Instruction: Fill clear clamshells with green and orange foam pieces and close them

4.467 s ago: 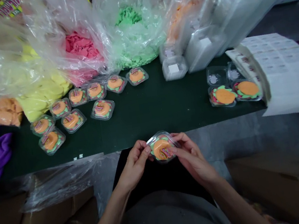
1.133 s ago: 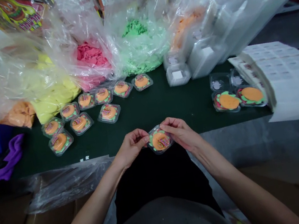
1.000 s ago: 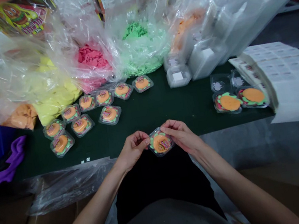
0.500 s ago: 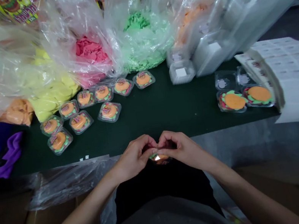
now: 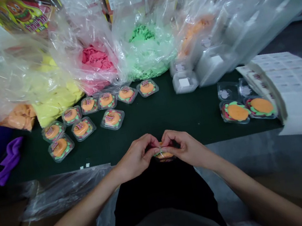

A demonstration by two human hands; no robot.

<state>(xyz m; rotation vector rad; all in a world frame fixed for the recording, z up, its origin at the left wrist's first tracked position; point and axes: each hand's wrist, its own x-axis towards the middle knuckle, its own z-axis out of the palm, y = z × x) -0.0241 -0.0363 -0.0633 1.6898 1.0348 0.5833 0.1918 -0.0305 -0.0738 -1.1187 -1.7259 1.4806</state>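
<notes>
My left hand [image 5: 137, 156] and my right hand [image 5: 183, 147] meet at the near edge of the dark green table [image 5: 168, 113]. Both pinch one small clear plastic case [image 5: 162, 155] with an orange burger-shaped piece inside. My fingers cover most of the case; only a strip of orange, green and a sticker shows between the thumbs. The case is held just above my lap, off the table.
Several closed burger cases [image 5: 80, 119] lie at the table's left. Two open filled cases [image 5: 247, 109] sit right, beside a sheet of stickers [image 5: 294, 83]. Bags of yellow [image 5: 51, 95], pink [image 5: 97, 62] and green pieces [image 5: 142, 48] and stacked empty cases [image 5: 209, 62] line the back.
The case was held face up with its orange piece in plain view; my fingers have since folded over it and drawn it lower and closer to me.
</notes>
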